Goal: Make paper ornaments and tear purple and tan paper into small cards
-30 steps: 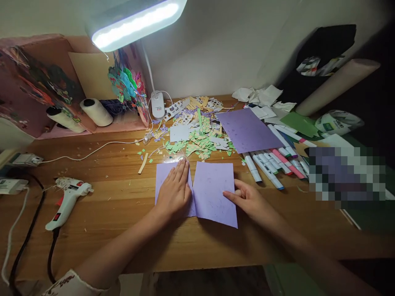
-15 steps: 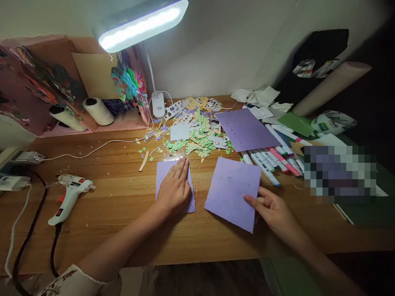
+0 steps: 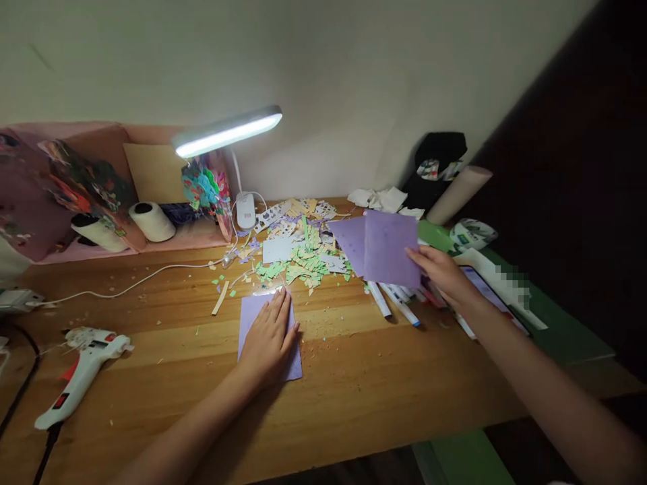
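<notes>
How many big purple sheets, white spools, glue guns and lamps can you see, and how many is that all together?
Purple sheets: 3 (one under the left hand, one in the right hand, one partly hidden behind that)
White spools: 2
Glue gun: 1
Lamp: 1
Total: 7

Your left hand (image 3: 267,337) lies flat, palm down, fingers straight and close together, pointing away from you, the thumb angled out. Your left forearm (image 3: 197,428) slants up from the lower edge. Your right hand (image 3: 442,273) reaches farther forward, thumb pinching from above (its fingertips are hidden), your right forearm (image 3: 536,370) extended diagonally.
</notes>
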{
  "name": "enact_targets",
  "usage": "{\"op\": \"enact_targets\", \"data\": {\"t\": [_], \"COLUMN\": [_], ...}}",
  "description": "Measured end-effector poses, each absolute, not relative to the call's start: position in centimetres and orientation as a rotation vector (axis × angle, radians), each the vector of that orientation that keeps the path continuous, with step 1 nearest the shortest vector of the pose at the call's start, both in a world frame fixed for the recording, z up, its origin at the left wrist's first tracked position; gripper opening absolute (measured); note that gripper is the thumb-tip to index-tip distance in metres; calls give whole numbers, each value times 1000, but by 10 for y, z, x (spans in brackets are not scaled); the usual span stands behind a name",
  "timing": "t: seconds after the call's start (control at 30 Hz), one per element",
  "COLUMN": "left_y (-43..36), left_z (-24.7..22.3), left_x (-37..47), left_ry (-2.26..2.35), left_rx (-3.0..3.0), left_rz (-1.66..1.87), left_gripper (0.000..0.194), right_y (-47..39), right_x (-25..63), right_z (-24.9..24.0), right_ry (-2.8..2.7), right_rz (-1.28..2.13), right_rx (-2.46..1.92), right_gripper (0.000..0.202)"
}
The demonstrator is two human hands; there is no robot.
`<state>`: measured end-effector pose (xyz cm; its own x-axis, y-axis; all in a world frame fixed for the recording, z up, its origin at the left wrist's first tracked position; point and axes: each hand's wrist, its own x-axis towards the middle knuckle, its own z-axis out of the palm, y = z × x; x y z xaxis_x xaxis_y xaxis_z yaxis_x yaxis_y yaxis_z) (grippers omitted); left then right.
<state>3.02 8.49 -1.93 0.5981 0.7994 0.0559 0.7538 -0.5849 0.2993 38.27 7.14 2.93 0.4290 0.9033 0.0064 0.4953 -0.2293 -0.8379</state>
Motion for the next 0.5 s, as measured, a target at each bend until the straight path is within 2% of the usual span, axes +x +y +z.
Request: {"op": "enact_targets", "data": {"t": [0.1, 0.2, 0.3, 0.5], "left_y": [85, 81, 81, 144], "left_z": [-20, -21, -10, 75], "left_x": [29, 31, 30, -22], "left_ry": [1272, 1262, 1268, 1573], "left_rx": [2566, 2476, 2292, 1903], "left_rz": [279, 355, 573, 1130], "left_gripper": [59, 58, 52, 24], "right_y": [117, 140, 147, 149], "right_x": [401, 409, 410, 410], "right_z": [24, 17, 14, 17], "right_ry": [-1220, -1263, -1315, -1323], "right_rz": [559, 484, 457, 361], "right_rx": [-2004, -2098, -2129, -2105], "right_gripper": [21, 21, 24, 17]}}
